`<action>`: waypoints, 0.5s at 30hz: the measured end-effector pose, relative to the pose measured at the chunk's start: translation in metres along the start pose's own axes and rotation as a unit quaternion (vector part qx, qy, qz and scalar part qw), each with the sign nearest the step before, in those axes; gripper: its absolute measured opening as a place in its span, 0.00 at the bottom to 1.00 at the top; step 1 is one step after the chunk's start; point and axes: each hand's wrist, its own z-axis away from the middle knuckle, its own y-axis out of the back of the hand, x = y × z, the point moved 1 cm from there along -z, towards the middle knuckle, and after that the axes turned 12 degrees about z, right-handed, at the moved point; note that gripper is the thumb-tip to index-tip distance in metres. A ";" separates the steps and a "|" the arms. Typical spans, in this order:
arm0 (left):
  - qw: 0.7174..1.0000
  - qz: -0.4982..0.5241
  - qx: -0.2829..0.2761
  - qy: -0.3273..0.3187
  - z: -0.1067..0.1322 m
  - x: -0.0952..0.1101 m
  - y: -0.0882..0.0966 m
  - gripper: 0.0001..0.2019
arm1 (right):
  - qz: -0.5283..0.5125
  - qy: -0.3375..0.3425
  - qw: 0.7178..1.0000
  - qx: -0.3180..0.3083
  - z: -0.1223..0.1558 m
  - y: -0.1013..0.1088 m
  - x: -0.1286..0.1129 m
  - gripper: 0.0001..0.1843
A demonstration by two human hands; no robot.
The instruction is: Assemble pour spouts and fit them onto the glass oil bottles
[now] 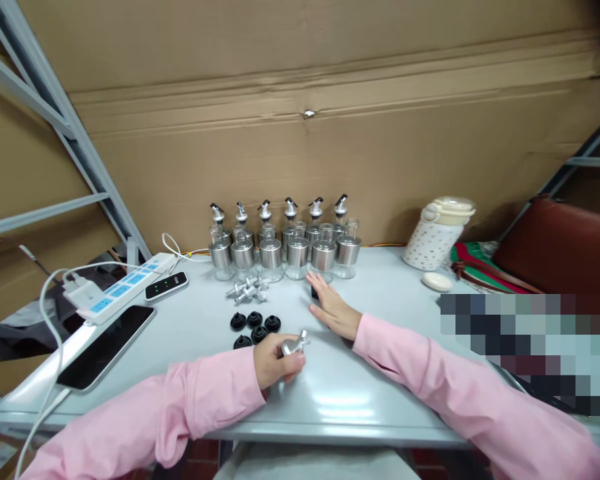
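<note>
My left hand (275,360) is closed around a silver pourer spout (294,344) above the front half of the table. My right hand (333,308) reaches forward with its fingers stretched out, close to the front row of bottles. Beneath its fingers a small black piece (315,292) shows in part; whether I touch it I cannot tell. Several glass bottles with steel bands (297,253) form the front row, their necks bare. Behind them, more bottles carry silver pourers with black flaps (291,205). Several black stoppers (255,319) and a heap of silver metal parts (248,289) lie left of my hands.
On the left are a power strip (130,287) with white cables, a small black-and-white device (166,287) and a phone (107,348). A dotted white jug (434,237) and a cream oval object (437,282) stand at right. Cardboard (330,160) walls the back.
</note>
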 end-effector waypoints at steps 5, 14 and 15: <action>1.000 0.006 0.002 0.003 0.000 0.000 -0.001 0.28 | -0.051 -0.035 0.998 0.008 -0.007 -0.006 0.011 0.42; 1.000 0.006 0.001 -0.004 0.000 0.001 -0.001 0.28 | -0.112 -0.043 0.993 0.017 -0.019 0.003 0.014 0.38; 1.000 0.006 0.004 -0.002 0.000 0.001 -0.001 0.28 | -0.121 -0.037 0.992 0.009 -0.017 0.010 0.013 0.37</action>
